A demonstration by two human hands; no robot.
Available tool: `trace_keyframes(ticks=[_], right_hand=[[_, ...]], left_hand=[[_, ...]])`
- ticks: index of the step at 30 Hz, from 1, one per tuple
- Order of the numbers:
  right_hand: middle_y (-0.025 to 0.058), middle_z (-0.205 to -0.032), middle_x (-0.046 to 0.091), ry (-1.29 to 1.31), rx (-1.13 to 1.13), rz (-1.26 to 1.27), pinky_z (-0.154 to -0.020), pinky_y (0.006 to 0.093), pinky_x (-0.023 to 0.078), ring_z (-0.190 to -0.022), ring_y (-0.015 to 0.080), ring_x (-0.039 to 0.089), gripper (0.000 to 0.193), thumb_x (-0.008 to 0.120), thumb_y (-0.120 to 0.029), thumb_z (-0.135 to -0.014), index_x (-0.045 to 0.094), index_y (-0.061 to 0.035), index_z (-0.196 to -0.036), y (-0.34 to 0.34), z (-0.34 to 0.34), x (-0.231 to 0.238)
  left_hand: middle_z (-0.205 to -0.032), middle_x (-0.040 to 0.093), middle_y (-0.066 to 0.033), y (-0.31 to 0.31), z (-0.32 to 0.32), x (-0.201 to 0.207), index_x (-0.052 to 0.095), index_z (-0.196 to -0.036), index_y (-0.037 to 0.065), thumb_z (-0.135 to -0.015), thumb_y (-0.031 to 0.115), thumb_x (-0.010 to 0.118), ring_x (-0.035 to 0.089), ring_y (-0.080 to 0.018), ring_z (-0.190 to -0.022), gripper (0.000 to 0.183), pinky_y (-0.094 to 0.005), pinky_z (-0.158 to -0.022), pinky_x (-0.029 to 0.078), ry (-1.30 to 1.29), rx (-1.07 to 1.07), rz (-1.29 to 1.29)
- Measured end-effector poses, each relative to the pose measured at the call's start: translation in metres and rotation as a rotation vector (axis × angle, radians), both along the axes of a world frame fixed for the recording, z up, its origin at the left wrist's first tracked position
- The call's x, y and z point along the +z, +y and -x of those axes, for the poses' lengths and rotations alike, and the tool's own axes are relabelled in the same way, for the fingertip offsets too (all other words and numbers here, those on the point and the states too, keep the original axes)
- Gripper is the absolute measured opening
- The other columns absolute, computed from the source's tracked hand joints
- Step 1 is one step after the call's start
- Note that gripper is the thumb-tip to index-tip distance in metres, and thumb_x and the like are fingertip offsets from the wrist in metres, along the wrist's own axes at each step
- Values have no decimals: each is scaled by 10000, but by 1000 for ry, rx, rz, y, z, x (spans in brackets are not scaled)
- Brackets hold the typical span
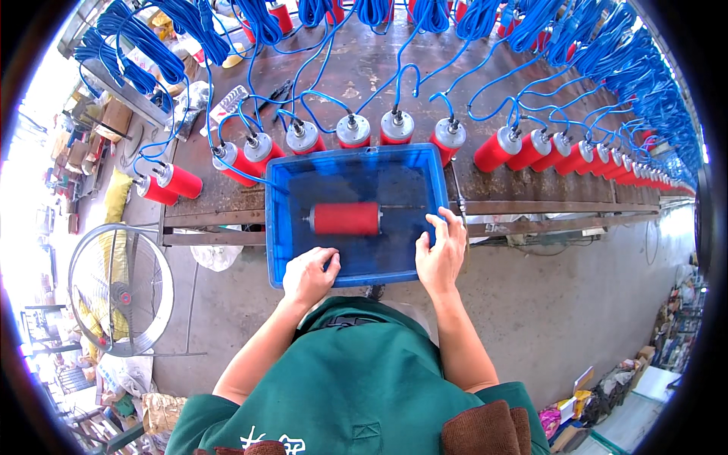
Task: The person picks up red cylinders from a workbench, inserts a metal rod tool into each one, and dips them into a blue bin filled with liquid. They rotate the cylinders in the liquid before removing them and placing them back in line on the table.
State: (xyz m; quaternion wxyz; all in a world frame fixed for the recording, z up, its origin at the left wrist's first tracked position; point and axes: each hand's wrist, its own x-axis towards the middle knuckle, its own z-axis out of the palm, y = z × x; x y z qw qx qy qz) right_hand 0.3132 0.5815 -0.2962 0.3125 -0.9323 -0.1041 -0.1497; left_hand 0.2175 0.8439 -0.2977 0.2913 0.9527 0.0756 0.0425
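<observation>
A red cylinder with metal ends (346, 218) lies on its side in a blue plastic tub (356, 158). From its right end a thin dark line runs toward the tub's right wall. Over the tub's near left corner is my left hand (309, 274), its fingers curled and the thumb against them. What those fingers hold, if anything, is hidden. My right hand (443, 254) hovers at the tub's right rim, its thumb and fingers apart and nothing seen between them. Neither hand touches the cylinder.
Red cylinders (497, 149) with blue cables line the brown metal table (364, 72) behind the tub. Coiled blue cables (432, 14) are bundled along the far side. A round floor fan (121, 292) stands at left. A thin hose (459, 186) hangs by the tub's right side.
</observation>
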Motion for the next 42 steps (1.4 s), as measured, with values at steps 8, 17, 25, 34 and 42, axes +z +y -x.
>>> trace_keyframes(ticks=[8,17,25,34,42], right_hand=[[167,-1422,588,1,2,11,-1155,523,412,-1340,402,531,412,738,-39,-851,667,-65,-1256,0,1,0],[170,-1420,589,0,8,3,-1166,529,408,-1339,407,532,393,735,-36,-852,684,-55,-1241,0,1,2],[167,-1427,588,17,4,22,-1191,535,397,-1350,414,526,391,743,-43,-854,687,-59,-1241,-1,0,2],[152,-1442,587,33,-3,-9,-1208,542,389,-1374,417,519,392,737,-40,-861,689,-66,-1250,0,2,2],[149,-1439,586,18,-48,-33,-1141,528,436,-1335,396,543,350,719,-67,-881,708,-57,-1230,4,0,3]], left_hand=[[-978,793,-112,-2,0,3,821,-1036,79,-973,258,709,765,-327,-903,221,-396,-800,604,-3,9,10],[-979,790,-110,-3,-1,7,818,-1037,81,-973,259,707,762,-328,-900,220,-400,-803,601,25,21,10],[-972,789,-109,-5,-2,6,816,-1020,79,-966,252,714,762,-326,-895,208,-396,-795,602,9,31,6],[-1045,793,-155,3,-5,5,804,-1079,30,-961,197,738,767,-338,-963,214,-386,-856,605,23,20,112],[-1465,610,-221,27,-77,10,602,-1435,-8,-872,157,819,592,-388,-1347,626,-440,-1166,483,-65,-419,-168]])
